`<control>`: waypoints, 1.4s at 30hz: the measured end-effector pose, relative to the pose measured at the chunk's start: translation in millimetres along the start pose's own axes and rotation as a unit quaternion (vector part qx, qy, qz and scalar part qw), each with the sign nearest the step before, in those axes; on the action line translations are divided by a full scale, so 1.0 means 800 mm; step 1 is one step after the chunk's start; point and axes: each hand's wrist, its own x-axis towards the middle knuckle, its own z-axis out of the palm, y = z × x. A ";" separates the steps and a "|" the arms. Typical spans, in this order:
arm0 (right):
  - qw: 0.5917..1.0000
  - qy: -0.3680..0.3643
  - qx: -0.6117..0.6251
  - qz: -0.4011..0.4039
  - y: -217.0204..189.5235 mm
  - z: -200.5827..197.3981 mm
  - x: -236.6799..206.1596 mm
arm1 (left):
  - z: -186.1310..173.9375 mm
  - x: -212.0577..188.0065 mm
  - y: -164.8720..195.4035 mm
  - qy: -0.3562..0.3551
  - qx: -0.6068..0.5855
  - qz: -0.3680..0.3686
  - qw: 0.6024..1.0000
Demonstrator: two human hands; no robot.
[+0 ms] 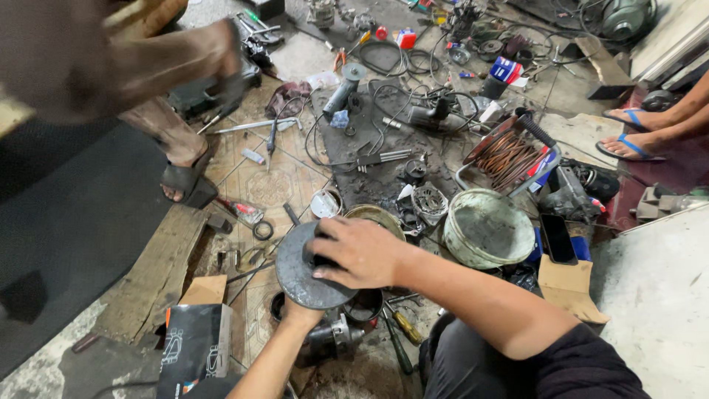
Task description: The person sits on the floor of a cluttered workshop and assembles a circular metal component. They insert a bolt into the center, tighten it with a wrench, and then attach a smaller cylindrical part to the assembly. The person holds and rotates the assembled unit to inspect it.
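Lying flat under the right hand [360,253], a round, dark grey metal disc [299,277] with a dull, dusty face is seen from the head camera. The disc's centre is gripped by the closed right fingers. The left hand [301,316] is hidden beneath the disc, so its grip cannot be told. A dirty motor [332,341] sits just below, on the littered floor [277,181].

I see a patterned tiled floor [284,185], grimy, strewn with a wooden plank [155,273], screwdrivers [272,144], a dirty white bucket [484,229], a coil of copper wire [509,157], black cables [384,55]
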 end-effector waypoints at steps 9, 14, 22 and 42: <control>0.999 -0.031 0.034 -0.013 0.036 -0.027 -0.011 | -0.012 0.003 -0.026 -0.057 0.202 -0.050 0.976; 0.999 -0.035 0.028 -0.014 0.031 -0.004 -0.009 | -0.004 0.004 -0.043 -0.051 -0.127 -0.135 0.981; 0.990 -0.074 -0.081 0.086 0.013 0.011 0.001 | -0.004 0.007 -0.036 -0.007 -0.063 -0.064 0.996; 0.991 -0.081 -0.053 0.092 0.000 -0.001 0.011 | -0.009 0.008 -0.025 -0.010 0.032 -0.031 0.999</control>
